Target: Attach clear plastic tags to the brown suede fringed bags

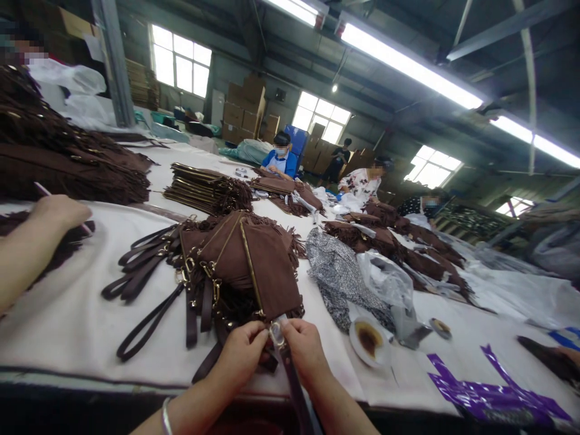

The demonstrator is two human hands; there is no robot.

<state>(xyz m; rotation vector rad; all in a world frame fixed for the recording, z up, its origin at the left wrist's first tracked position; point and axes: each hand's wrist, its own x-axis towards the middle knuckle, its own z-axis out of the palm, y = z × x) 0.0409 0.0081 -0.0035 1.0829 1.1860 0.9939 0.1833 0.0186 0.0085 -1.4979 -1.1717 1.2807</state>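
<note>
My left hand [242,351] and my right hand [304,345] are close together at the front of the table, fingers pinched on either side of a metal clasp [277,334]. From the clasp a dark brown strap [293,377] runs down toward me between my forearms. Just beyond my fingertips lies a pile of brown suede pouches [272,266] with gold zips and fringes. Their wrist straps [151,317] and gold rings spill out to the left. My fingers partly hide the clasp, and whether it is fastened to a pouch cannot be seen.
At far left a co-worker's hand [61,211] holds a thin stick over brown fringe. More pouches [203,188] are stacked behind. To the right are a grey patterned cloth [338,278], a dish with brown liquid [369,341] and purple plastic packaging [493,393]. Several people sit farther back.
</note>
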